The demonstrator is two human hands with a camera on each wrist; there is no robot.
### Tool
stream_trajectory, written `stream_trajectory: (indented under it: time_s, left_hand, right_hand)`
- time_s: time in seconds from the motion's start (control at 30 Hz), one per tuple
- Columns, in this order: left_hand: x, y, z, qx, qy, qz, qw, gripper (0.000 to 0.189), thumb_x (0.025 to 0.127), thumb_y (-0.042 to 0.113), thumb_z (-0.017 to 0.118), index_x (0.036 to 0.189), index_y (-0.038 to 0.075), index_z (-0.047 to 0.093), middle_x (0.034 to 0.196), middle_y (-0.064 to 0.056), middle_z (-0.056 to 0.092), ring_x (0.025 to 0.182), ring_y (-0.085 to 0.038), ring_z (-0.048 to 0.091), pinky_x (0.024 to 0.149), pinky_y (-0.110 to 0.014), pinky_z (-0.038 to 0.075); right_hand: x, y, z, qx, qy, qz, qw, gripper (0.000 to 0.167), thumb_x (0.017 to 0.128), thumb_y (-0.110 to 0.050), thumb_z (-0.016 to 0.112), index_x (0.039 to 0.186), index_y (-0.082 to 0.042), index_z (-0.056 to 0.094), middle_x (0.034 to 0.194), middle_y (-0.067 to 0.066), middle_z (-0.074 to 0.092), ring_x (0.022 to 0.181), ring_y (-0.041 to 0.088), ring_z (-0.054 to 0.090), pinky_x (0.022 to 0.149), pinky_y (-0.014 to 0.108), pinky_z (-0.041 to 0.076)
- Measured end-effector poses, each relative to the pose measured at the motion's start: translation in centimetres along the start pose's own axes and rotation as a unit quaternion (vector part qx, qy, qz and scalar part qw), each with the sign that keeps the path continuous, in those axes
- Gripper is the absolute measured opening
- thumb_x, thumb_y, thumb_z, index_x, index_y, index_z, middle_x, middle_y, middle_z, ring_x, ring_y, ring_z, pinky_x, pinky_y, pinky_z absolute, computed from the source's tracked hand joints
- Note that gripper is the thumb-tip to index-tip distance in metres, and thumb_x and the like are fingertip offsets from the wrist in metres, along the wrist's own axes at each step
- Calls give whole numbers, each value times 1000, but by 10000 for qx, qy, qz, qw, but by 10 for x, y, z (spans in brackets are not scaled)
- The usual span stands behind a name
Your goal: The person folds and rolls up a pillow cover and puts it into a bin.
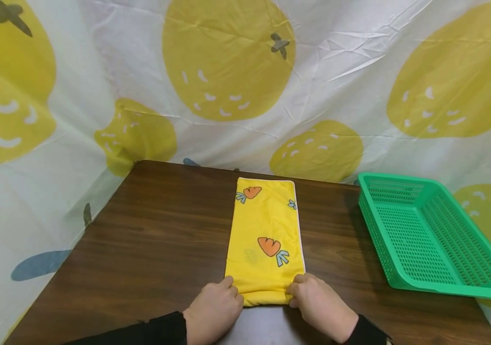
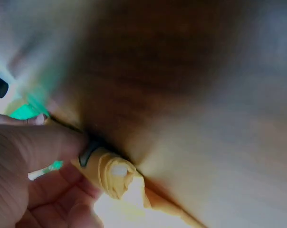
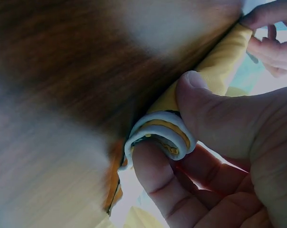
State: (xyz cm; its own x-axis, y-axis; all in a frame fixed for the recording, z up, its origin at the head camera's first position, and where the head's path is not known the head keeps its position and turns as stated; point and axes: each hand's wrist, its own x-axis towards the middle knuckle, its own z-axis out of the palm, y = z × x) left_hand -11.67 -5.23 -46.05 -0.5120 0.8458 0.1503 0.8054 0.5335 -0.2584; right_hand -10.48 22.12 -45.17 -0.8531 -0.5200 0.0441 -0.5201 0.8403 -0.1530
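A yellow carrot-print cloth (image 1: 267, 225), folded into a long strip with white piping down its right side, lies on the table. Its near end is turned over into a small roll (image 1: 267, 298). At the roll's left end my left hand (image 1: 217, 306) pinches the fabric; the left wrist view shows the coiled layers (image 2: 116, 173) beside the thumb. My right hand (image 1: 320, 303) grips the other end, and in the right wrist view its thumb lies on the outside of the roll (image 3: 165, 130), with a fingertip at the white-edged opening.
A green plastic basket (image 1: 381, 249) with perforated walls stands at the table's right side. The dark wooden table (image 1: 163, 239) backs onto a white hanging sheet (image 1: 340, 86) with large yellow fruit prints, which also runs along the left.
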Motion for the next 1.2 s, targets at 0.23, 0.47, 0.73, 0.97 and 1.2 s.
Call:
stream_trajectory:
  time_s: [0.23,0.47,0.73,0.97,1.2]
  left_hand:
    - [20,-26,8,-2229,-842,-971,9663,21,92,13,77,75,17,65,65,7,53,62,-8,45,56,-29,41]
    - [33,-36,1,-2410,-1553,-1375,9481,29,83,14,83,67,22,61,62,10,53,60,-9,48,55,-31,43]
    - [38,-46,2,-2601,-1620,-1522,9396,35,84,20,88,63,24,59,61,11,50,60,-8,48,58,-31,39]
    - [44,-50,-2,-2892,-1957,-1698,9215,36,85,27,90,65,23,60,62,10,53,62,-9,51,58,-31,39]
    - [46,-53,0,-2974,-1999,-1722,9176,36,84,27,92,64,23,62,63,10,55,60,-9,52,57,-31,40]
  right_hand:
    - [-2,-5,6,-369,240,11,9990,19,79,-12,91,83,-12,72,76,-6,57,71,8,50,62,26,48]
    - [-5,-8,10,-147,78,150,9997,25,83,-12,89,87,-13,65,79,-7,55,73,7,48,65,27,48]
    - [14,3,-7,991,-505,877,9899,14,78,-3,89,86,-10,81,82,-2,70,75,13,59,70,33,54]
    - [44,42,-22,2359,-1975,1543,9389,14,77,-10,93,79,-16,81,76,-5,67,78,16,54,73,31,43]
    - [51,54,-20,2606,-2066,1254,9347,23,74,-9,95,80,-15,73,76,-4,62,79,17,55,72,31,44]
